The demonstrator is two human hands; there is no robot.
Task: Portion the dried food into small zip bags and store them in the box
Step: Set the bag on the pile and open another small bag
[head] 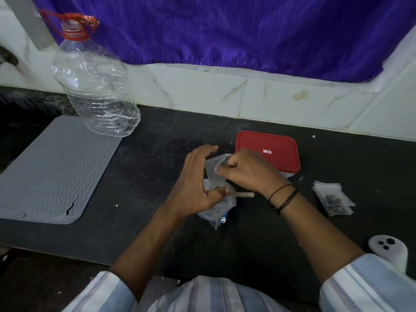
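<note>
both hands [225, 176] pinching small zip bag [212, 165], red-lidded box [270, 152] behind

The counter [157, 140] is looking like dark matt stone, a little speckled. The mat [56, 167] is showing grey rubbery ridges. The bottle [94, 86] and the small bags [335, 199] are looking like clear thin plastic, shiny and crinkled. The box lid [270, 149] is shining as smooth red plastic. The curtain [225, 30] is hanging as glossy purple cloth.
</note>
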